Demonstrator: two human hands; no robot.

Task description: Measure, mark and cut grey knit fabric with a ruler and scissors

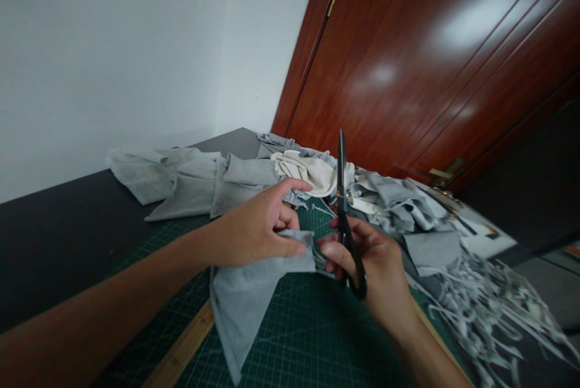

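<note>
The left hand (258, 228) pinches a piece of grey cloth (247, 291) near its upper end, thumb on top and index finger stretched out; the cloth reaches right past the thumb tip and hangs down toward the person in a long point. Just beside it, the right hand (378, 267) grips black scissors (342, 197) around the handles — blades together, tips pointing up and away, apart from the cloth. Under both hands spreads a green cutting mat (312, 333), with a wooden strip (183, 345) lying partly beneath the cloth's lower left edge. Beyond the left hand lie more grey pieces (193, 185), and a cream piece (317, 173) sits between them and the scissors. Rightward, past the right hand — a heap of thin grey strips (489, 297).
</note>
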